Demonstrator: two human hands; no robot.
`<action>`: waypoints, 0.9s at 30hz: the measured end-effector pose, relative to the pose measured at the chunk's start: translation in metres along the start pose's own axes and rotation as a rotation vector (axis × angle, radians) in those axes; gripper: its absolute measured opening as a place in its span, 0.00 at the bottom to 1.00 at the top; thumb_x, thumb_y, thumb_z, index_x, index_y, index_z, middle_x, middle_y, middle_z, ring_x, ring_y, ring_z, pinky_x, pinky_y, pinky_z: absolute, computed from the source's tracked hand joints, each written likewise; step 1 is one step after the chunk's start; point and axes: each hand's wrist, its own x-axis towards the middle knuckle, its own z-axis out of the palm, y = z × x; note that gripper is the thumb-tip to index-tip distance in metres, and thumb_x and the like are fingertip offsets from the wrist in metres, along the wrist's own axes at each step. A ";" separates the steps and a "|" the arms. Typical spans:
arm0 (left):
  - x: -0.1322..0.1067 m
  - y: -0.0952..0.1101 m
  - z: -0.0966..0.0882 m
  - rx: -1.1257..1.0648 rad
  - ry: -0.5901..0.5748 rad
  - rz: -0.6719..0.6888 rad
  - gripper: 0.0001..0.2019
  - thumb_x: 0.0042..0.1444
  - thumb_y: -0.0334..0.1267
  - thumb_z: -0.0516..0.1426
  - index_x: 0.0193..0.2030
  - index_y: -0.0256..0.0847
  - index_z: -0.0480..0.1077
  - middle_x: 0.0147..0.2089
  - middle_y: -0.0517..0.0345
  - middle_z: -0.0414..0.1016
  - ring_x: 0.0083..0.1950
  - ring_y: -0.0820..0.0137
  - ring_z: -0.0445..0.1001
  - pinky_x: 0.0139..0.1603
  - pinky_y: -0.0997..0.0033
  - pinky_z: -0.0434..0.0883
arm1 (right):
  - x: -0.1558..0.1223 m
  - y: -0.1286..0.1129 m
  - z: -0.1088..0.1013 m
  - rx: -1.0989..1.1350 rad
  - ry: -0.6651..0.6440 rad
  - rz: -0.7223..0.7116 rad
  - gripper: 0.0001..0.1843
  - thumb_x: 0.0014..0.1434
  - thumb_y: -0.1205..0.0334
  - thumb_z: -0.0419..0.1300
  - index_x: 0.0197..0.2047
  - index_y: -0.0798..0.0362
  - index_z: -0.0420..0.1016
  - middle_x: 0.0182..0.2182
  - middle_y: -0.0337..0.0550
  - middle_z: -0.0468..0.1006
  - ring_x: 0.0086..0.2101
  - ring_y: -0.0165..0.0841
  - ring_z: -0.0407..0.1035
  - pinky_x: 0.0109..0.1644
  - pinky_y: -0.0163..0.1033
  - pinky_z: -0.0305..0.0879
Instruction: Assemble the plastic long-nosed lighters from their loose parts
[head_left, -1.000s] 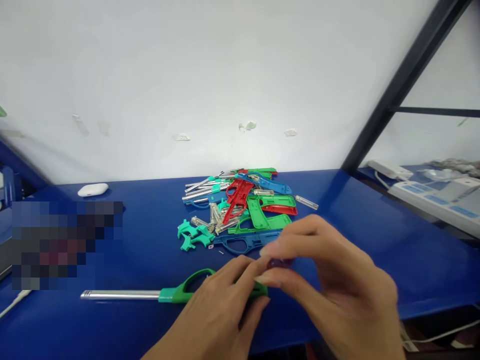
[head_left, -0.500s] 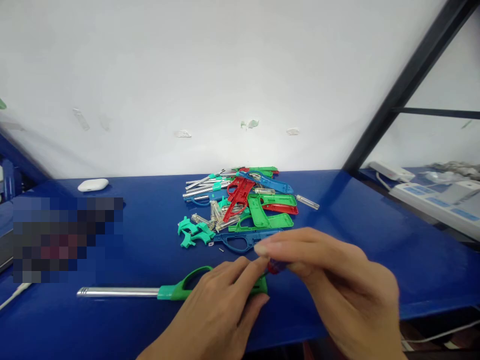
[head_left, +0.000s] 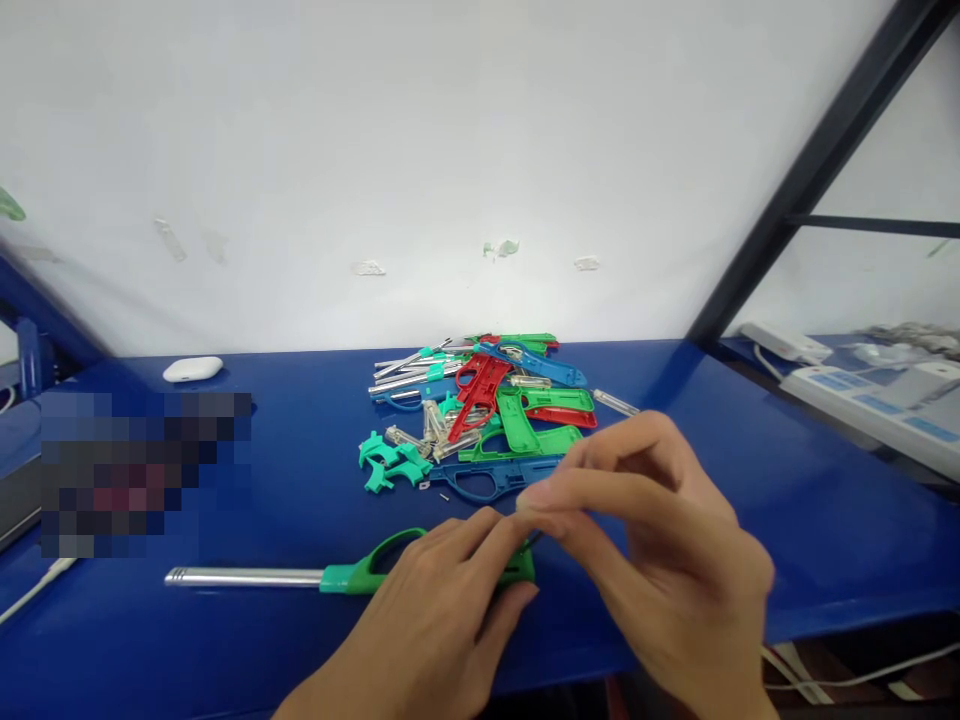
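Observation:
A long lighter lies on the blue table (head_left: 750,480), its green handle (head_left: 371,573) joined to a silver metal tube (head_left: 240,577) that points left. My left hand (head_left: 442,610) lies over the handle's right end, fingers pressing it down. My right hand (head_left: 667,540) is just to the right and slightly above, thumb and forefinger pinched together at the handle's end, fingertips touching those of the left hand. What the pinch holds is hidden.
Behind the hands is a pile of lighter parts (head_left: 495,410): red, green and blue handle shells, metal tubes, clear tubes, and teal triggers (head_left: 390,465). A white earbud case (head_left: 193,369) sits at the back left. A black post (head_left: 810,170) and power strips (head_left: 862,390) are at the right.
My right hand has risen slightly and closed in on the handle's end. The small dark red piece seen between its fingers earlier is now hidden. The left hand has barely moved.

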 end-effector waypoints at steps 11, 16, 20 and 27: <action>0.000 -0.002 -0.002 0.001 -0.028 -0.003 0.18 0.72 0.34 0.55 0.66 0.50 0.61 0.56 0.55 0.80 0.49 0.57 0.83 0.49 0.54 0.82 | -0.002 0.001 0.002 -0.005 -0.001 -0.016 0.14 0.65 0.69 0.69 0.50 0.42 0.86 0.39 0.41 0.82 0.39 0.36 0.77 0.38 0.39 0.79; 0.000 0.001 -0.002 0.045 -0.016 0.005 0.22 0.70 0.32 0.56 0.67 0.48 0.57 0.57 0.51 0.79 0.49 0.54 0.83 0.46 0.51 0.83 | -0.003 0.003 -0.001 0.103 -0.150 0.055 0.23 0.72 0.73 0.56 0.60 0.40 0.79 0.47 0.39 0.82 0.45 0.33 0.78 0.48 0.37 0.79; 0.001 0.004 -0.004 -0.016 -0.076 -0.016 0.16 0.71 0.31 0.55 0.62 0.49 0.62 0.57 0.54 0.78 0.53 0.54 0.81 0.51 0.48 0.81 | -0.001 0.003 0.005 0.110 -0.030 0.077 0.15 0.62 0.70 0.72 0.48 0.41 0.83 0.36 0.37 0.77 0.37 0.32 0.74 0.40 0.35 0.77; 0.001 0.003 -0.004 -0.020 -0.069 -0.025 0.19 0.70 0.30 0.56 0.63 0.49 0.60 0.57 0.54 0.78 0.51 0.54 0.82 0.49 0.48 0.82 | 0.007 -0.011 -0.005 0.161 -0.135 0.153 0.10 0.69 0.66 0.65 0.43 0.41 0.87 0.38 0.36 0.85 0.38 0.30 0.80 0.44 0.31 0.79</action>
